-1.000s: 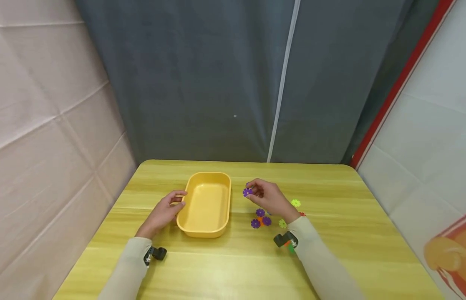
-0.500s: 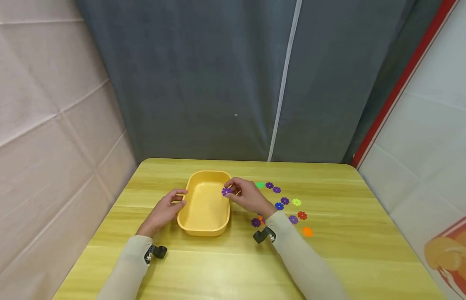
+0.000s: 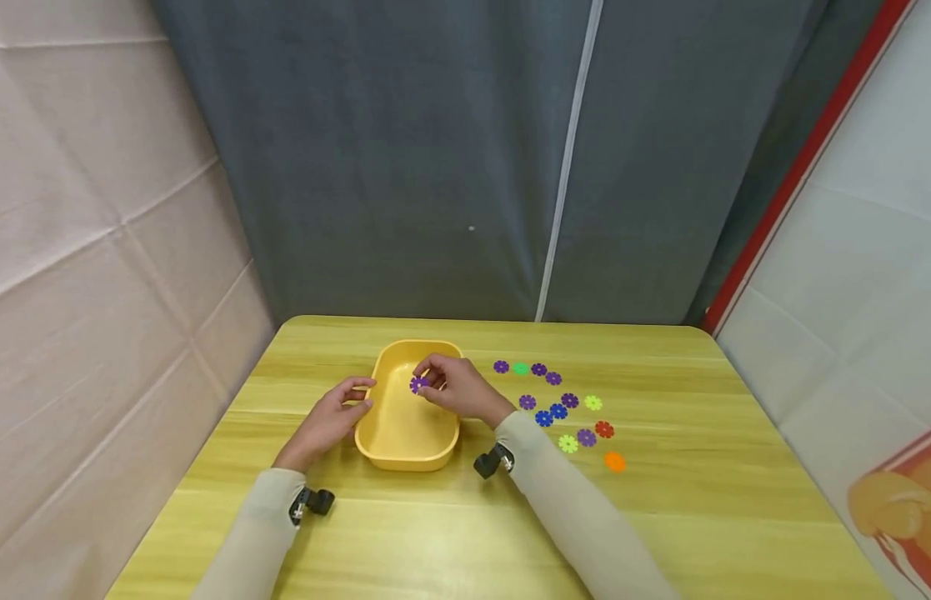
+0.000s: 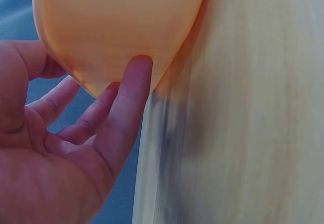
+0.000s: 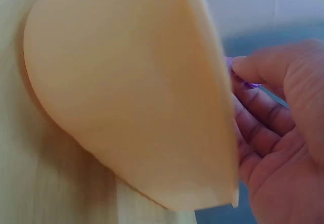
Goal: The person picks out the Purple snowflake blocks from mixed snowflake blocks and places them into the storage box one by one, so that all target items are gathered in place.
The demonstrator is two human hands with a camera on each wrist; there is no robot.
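While over one tray (image 3: 405, 457), right hand (image 3: 459, 392) pinching one purple flower (image 3: 418, 384), left hand (image 3: 326, 422) spread alongside; thirteen flowers (image 3: 569, 401) nearby.

small purple flower-shaped disc (image 3: 418, 384) held above the empty oblong yellow tray (image 3: 405, 442) on the table

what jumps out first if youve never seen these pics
The yellow tray in the middle of the yellow-green wooden table draws the eye, with both hands at it: the left hand touches its left wall, and the right hand pinches a purple flower disc above its inside. To the tray's right, a scatter of coloured flower discs lies flat on the table.
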